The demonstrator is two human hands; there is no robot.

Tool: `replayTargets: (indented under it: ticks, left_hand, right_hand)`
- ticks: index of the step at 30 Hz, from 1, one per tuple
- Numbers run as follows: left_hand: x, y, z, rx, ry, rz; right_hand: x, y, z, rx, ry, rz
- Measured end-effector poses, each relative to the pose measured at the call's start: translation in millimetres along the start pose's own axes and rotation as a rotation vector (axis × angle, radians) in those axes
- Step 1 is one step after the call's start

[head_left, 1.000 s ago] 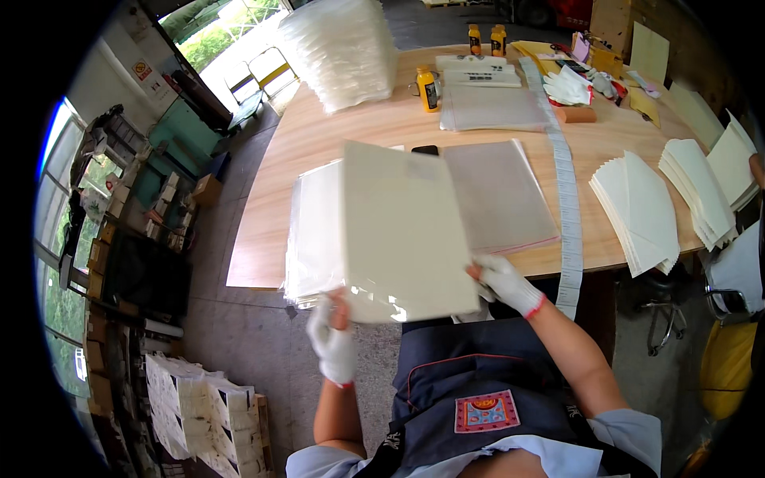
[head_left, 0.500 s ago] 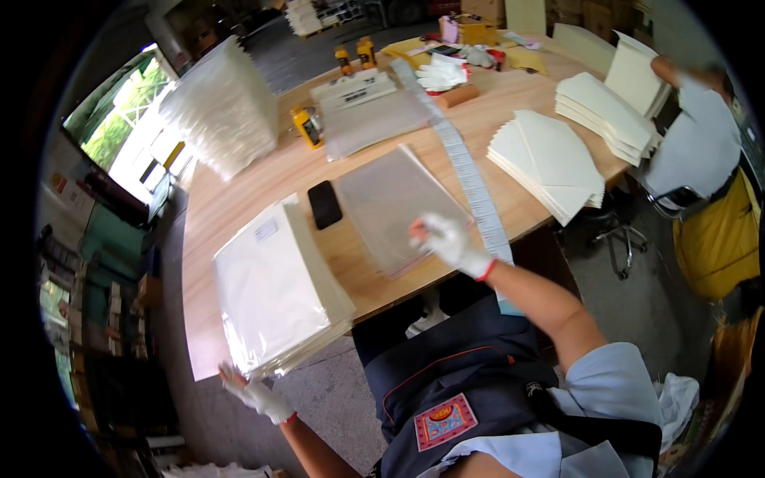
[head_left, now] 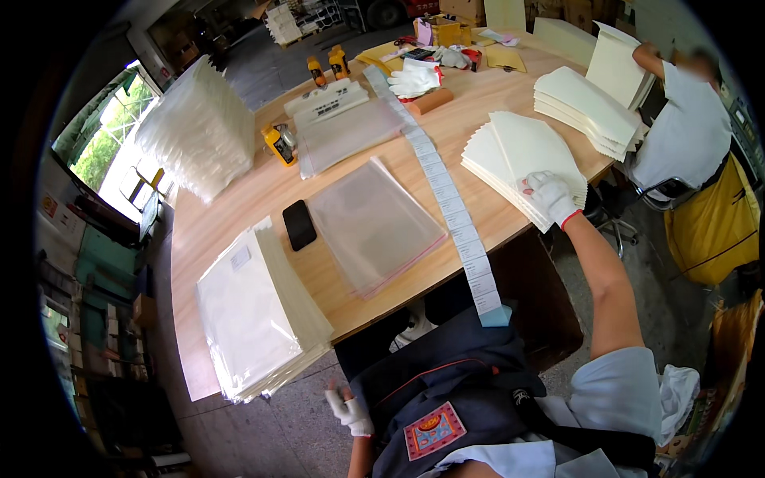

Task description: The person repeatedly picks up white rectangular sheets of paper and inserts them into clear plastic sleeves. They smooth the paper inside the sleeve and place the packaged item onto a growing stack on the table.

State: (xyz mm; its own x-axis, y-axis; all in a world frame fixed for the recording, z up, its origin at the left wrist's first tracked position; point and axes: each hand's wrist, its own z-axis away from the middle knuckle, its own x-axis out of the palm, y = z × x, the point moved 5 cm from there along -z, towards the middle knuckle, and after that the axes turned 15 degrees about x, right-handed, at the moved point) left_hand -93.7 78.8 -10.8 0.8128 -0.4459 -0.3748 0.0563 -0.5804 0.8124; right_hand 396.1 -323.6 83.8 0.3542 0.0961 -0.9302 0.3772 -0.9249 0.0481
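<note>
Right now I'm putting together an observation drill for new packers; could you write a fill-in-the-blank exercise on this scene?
1. Touching the nearer fanned cream sheets is the person's ____ gloved hand.
2. Between the bagged stack and the clear sleeves lies a black ____.
3. The left hand, off the table, wears a glove coloured mostly ____.
4. The label strip passes over the table's near ____.

Missing words: right; phone; white; edge.

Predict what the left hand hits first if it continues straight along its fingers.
Probably the stack of bagged sheets, at its near edge; depth is unclear, so the left hand could pass below the tabletop instead.
</note>
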Motion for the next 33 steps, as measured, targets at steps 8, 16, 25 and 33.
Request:
replayTargets:
  ticks: [8,16,25,33]
  left_hand:
    - [65.5,74.9,-44.0,0.499,-0.407,-0.068]
    - [131.7,106.7,-114.6,0.630,-0.503,-0.268]
    - [206.7,94.5,-177.5,0.377,-0.893,-0.803]
    - [186.7,63.0,-185.5,0.473,-0.657,-0.470]
  right_hand:
    - [-55.1,-14.5,44.4,-0.007,0.307,-0.052]
    - [-19.7,16.4,167.1,0.853,-0.033,-0.799]
    - [27.3,66.0,112.5,1.134,-0.099,-1.870]
    - [-33.4,20.3,127.2,0.981,-0.081,-2.050]
